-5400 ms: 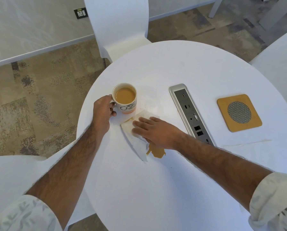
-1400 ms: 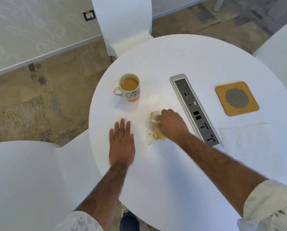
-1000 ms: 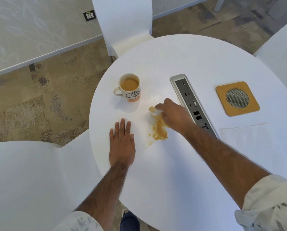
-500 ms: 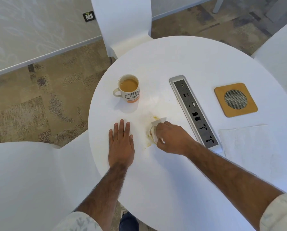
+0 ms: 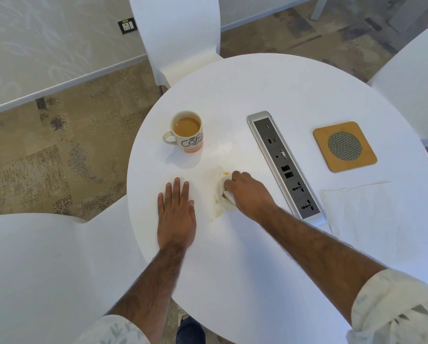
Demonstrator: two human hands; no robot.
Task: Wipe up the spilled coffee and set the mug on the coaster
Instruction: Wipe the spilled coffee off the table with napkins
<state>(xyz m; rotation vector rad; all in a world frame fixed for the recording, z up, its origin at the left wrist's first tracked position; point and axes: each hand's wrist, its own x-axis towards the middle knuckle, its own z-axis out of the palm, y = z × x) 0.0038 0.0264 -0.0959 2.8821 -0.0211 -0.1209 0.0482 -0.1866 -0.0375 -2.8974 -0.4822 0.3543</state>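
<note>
A cream mug point(image 5: 187, 131) full of coffee stands on the round white table point(image 5: 295, 88) at the left, handle pointing left. My right hand point(image 5: 249, 194) is shut on a crumpled white tissue point(image 5: 225, 197), pressed on the table over the coffee spill point(image 5: 218, 213). Only thin brown streaks show beside the tissue. My left hand point(image 5: 177, 216) lies flat on the table, fingers apart, left of the tissue. A square cork coaster point(image 5: 344, 146) with a round mesh centre sits at the right.
A silver socket strip point(image 5: 283, 165) is set into the table between the spill and the coaster. A flat white napkin point(image 5: 371, 212) lies at the right, below the coaster. White chairs stand at the far side point(image 5: 180, 36), near left point(image 5: 41, 269) and right point(image 5: 411, 78).
My left hand let go of the mug and now rests flat on the table. My right hand bunched the tissue and rubbed it back and forth; most of the spill is gone.
</note>
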